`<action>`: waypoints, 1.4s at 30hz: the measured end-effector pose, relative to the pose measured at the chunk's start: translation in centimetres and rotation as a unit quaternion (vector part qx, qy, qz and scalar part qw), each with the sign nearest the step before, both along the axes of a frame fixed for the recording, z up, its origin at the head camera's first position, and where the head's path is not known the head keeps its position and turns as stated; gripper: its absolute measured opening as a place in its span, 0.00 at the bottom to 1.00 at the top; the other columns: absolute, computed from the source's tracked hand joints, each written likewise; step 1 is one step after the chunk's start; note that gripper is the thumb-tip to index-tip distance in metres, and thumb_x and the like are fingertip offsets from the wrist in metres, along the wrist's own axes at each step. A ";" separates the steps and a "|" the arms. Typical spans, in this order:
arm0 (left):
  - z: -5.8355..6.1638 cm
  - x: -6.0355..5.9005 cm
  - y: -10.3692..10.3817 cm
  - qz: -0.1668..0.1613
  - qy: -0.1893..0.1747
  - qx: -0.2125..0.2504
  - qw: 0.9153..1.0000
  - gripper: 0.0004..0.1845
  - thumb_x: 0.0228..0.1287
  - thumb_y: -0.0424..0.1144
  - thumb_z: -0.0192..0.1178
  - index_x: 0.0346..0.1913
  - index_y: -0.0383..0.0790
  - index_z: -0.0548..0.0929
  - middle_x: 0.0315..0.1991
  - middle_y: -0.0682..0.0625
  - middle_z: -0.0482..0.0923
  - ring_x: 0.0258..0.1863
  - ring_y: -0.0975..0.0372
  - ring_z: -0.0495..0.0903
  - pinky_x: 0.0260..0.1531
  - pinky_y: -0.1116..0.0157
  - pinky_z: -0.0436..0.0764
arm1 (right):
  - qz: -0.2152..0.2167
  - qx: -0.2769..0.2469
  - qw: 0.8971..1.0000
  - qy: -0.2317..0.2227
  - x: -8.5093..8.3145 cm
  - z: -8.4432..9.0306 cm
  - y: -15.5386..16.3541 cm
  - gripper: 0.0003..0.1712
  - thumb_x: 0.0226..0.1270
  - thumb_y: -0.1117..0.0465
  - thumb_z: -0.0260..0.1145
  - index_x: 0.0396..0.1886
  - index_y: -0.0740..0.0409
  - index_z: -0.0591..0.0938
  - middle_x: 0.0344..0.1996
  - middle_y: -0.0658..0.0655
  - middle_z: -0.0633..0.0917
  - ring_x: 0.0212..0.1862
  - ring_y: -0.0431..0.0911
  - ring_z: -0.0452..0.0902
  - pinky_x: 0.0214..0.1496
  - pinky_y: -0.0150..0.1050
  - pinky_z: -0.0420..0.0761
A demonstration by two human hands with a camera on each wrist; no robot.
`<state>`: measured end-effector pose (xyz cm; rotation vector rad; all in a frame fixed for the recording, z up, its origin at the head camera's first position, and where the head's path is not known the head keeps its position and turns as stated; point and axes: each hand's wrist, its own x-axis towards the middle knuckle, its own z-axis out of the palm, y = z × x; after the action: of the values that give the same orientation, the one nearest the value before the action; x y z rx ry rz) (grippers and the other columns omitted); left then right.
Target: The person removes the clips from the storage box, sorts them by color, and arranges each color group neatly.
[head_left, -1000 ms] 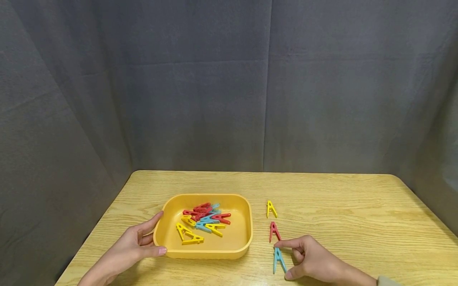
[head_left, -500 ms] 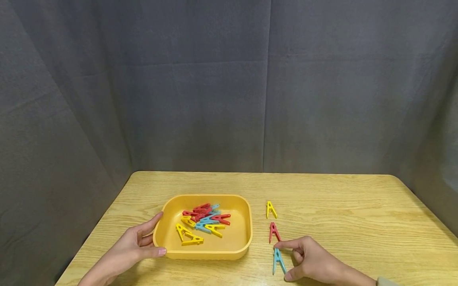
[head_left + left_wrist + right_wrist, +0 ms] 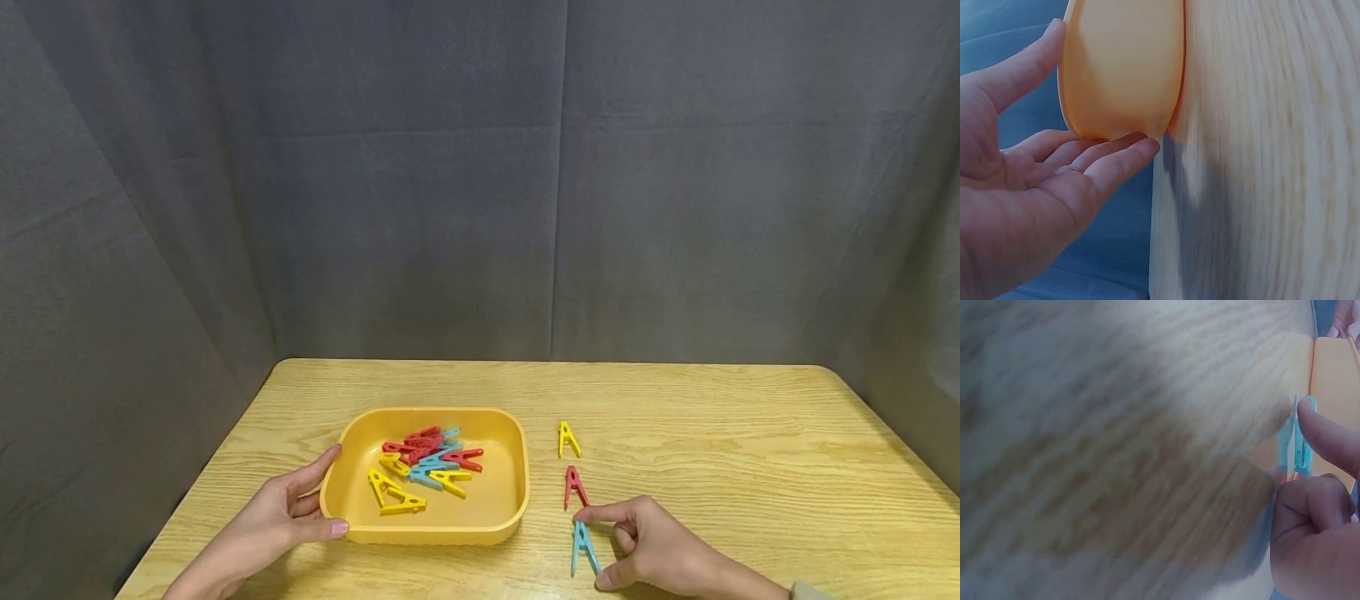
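My left hand holds the near left corner of a yellow plastic tray, thumb at the front rim and fingers against the left wall. In the left wrist view the fingers touch the tray wall. Beside the tray on the right, my right hand holds a light blue clothespin between thumb and index finger, on or just over the table. The thumb is at one leg's end, the index finger at the top. A red clothespin and a yellow clothespin lie beyond it in a line.
Several red, blue and yellow clothespins lie in a loose pile inside the tray, including a yellow one and a red one. The wooden table has rounded far corners. Grey cloth hangs behind and at both sides.
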<state>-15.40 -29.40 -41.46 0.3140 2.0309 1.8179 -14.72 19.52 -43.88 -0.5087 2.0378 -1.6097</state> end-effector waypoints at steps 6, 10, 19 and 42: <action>-0.1 0.0 0.1 0.003 0.000 -0.007 1.000 0.55 0.68 0.30 0.72 0.84 0.29 0.42 0.80 0.26 0.48 0.69 0.43 0.74 0.55 0.61 0.85 | -0.003 0.012 1.000 0.007 0.0 0.0 0.0 0.45 0.54 0.72 0.82 0.70 0.80 0.72 0.14 0.46 0.61 0.19 0.38 0.51 0.48 0.33 0.85; -0.1 0.0 0.1 0.004 0.000 -0.009 1.000 0.56 0.67 0.30 0.72 0.84 0.29 0.42 0.80 0.27 0.48 0.69 0.42 0.74 0.56 0.61 0.84 | -0.002 0.015 1.000 0.003 -0.1 0.0 0.0 0.45 0.54 0.73 0.82 0.71 0.80 0.72 0.15 0.47 0.60 0.19 0.39 0.50 0.39 0.30 0.80; 0.0 0.0 0.2 0.002 0.000 0.000 1.000 0.56 0.67 0.29 0.72 0.84 0.29 0.42 0.80 0.26 0.47 0.68 0.43 0.75 0.55 0.61 0.85 | -0.011 0.017 1.000 -0.005 0.0 -0.2 0.0 0.44 0.54 0.74 0.82 0.70 0.79 0.73 0.15 0.47 0.60 0.19 0.40 0.50 0.47 0.32 0.83; 0.0 0.0 0.1 0.009 -0.004 -0.015 1.000 0.55 0.67 0.31 0.72 0.84 0.29 0.43 0.80 0.28 0.46 0.70 0.43 0.73 0.56 0.61 0.84 | -0.005 0.058 0.995 0.082 -0.9 3.0 -0.4 0.35 0.55 0.70 0.82 0.64 0.73 0.82 0.16 0.46 0.55 0.20 0.40 0.47 0.33 0.30 0.69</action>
<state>-15.36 -29.30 -41.47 0.2804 2.0602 1.7935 -15.60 19.11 -40.92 -0.6063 2.2416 -1.4882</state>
